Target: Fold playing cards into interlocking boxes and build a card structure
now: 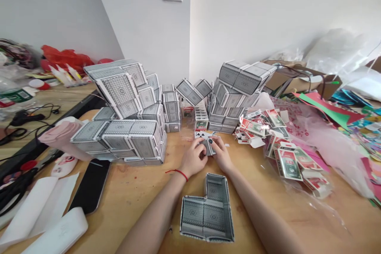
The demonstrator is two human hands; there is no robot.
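Your left hand [193, 158] and right hand [222, 152] are pinching a folded playing card [207, 145] between them, above the wooden desk [133, 194]. Nearest you, an L-shaped card structure [205, 211] is sitting; beyond, grey card stacks [127, 115] are rising; rightward, red-printed cards [285, 154] are lying heaped.

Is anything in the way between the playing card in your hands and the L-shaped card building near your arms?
Nothing visible is. The playing card is held by your left hand and right hand, and only the wooden table top lies between it and the L-shaped card building.
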